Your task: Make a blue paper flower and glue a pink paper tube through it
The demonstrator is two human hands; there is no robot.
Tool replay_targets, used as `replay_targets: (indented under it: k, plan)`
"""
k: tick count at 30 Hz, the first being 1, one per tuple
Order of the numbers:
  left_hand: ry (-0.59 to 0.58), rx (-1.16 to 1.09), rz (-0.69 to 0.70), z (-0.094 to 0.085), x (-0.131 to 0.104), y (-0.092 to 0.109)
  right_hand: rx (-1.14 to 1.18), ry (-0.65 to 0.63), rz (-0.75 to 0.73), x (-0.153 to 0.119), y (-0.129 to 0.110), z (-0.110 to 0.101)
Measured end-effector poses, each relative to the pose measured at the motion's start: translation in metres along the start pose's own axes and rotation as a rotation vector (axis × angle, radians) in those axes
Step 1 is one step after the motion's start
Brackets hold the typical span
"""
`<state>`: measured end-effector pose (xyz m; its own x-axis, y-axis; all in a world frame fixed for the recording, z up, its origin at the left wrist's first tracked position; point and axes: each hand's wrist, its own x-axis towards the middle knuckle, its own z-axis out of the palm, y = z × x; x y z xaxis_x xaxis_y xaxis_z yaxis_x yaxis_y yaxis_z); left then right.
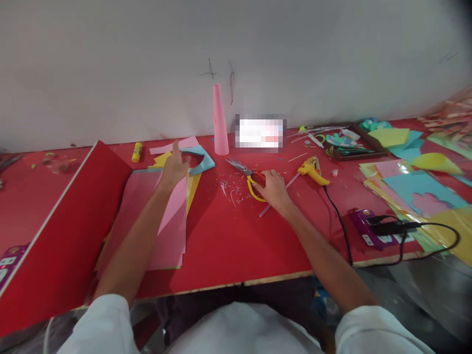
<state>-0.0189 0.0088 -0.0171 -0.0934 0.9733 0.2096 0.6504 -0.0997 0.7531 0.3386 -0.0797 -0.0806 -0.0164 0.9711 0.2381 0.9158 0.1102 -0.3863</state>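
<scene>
The right hand point(275, 191) has its fingers on the handles of the scissors point(245, 170); whether they close firmly cannot be told. From this grip the scissors' long axis runs forward and left, tips pointing away; the right hand is the nearer one. Paper scraps point(233, 191) lie just left of the handles, and the yellow glue gun point(312, 172) near on the right. Beyond the tips stands the pink cone point(220, 128), upright. Well left, the left hand point(176, 168) is over coloured sheets point(173, 231), its hold unclear.
</scene>
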Motion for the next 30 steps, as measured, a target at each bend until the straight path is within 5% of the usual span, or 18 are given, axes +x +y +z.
replay_targets:
  k: [4, 9, 17, 30]
  plan:
    - [-0.011, 0.344, 0.124, -0.017, -0.004, 0.002, 0.009, 0.035, -0.032, -0.001, -0.001, 0.0]
    - [-0.116, 0.569, 0.07, -0.028, -0.016, -0.009, -0.084, 0.044, -0.063, -0.005, -0.007, -0.008]
    - [-0.093, 0.597, 0.103, -0.016, -0.01, -0.03, -0.131, -0.003, -0.076, -0.009, -0.016, -0.015]
    - [-0.143, 0.525, 0.181, -0.003, -0.005, -0.029, -0.118, -0.034, -0.055, -0.008, -0.018, -0.016]
